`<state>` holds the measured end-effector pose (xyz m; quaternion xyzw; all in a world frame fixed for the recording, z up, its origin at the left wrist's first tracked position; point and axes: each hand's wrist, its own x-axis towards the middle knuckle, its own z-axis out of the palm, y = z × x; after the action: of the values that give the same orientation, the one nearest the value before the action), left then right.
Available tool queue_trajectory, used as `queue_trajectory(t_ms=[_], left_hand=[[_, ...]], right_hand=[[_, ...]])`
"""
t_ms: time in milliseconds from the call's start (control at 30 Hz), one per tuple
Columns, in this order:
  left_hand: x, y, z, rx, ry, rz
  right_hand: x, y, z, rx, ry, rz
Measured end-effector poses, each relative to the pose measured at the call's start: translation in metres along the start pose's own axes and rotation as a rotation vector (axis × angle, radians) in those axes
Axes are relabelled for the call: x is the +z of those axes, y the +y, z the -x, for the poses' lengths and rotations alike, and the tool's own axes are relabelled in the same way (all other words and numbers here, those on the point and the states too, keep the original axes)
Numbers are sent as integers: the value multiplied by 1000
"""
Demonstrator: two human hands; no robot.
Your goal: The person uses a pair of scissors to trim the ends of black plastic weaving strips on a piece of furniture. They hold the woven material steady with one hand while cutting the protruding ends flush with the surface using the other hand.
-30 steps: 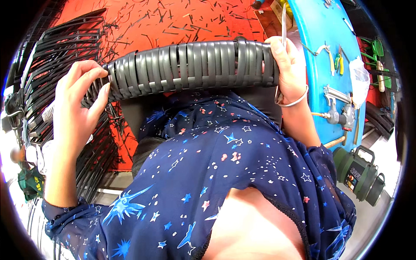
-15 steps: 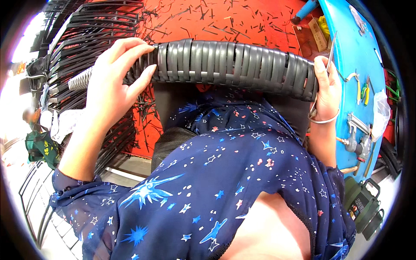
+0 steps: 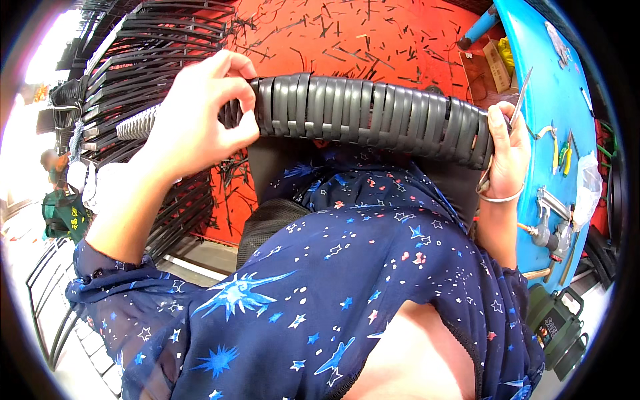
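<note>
The person holds a woven bar (image 3: pixel 373 117) of dark grey strips in front of the chest, above the lap. Its long axis runs across the picture from left to right, slightly curved, and its right end sits a little lower than the left one. The left hand (image 3: pixel 200 113) is clenched around the left end, with the fingers folded over the top. The right hand (image 3: pixel 508 150) grasps the right end and also holds a thin metal tool (image 3: pixel 520 100) that points up. Just to the right is a blue counter (image 3: pixel 553 133) with hand tools; behind lies a red floor (image 3: pixel 373 40) with cut strips. Compared with half a second ago, the bar looks a little more tilted down at the right, and the left hand sits nearer to the middle of the picture.
</note>
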<state>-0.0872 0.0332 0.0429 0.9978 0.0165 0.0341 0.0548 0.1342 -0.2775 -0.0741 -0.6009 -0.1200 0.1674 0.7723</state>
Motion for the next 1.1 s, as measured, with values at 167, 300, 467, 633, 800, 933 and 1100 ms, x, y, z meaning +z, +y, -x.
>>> queue_trajectory(t_ms=[167,300,467,633,800,933,1100], left_hand=[[-11,-17,5,-27,112,195],[-4,-117,44,-322,323,353],[28,-139,46,-264,211,-69],[29,-122,6,-142,290,-192],[31,-53,-8,-187,351,-205],[26,-20,-25,-223,318,-183],[33,-41,-28,-213,299,-184]], right_hand=[[1,-4,-7,11,12,11],[0,-5,-28,-43,18,107],[-2,-10,-76,-22,-12,25],[-51,-10,-128,-48,-14,160],[-106,-41,-171,-112,-43,201],[-129,-51,-183,-64,-149,357],[-123,-41,-184,-337,297,1112]])
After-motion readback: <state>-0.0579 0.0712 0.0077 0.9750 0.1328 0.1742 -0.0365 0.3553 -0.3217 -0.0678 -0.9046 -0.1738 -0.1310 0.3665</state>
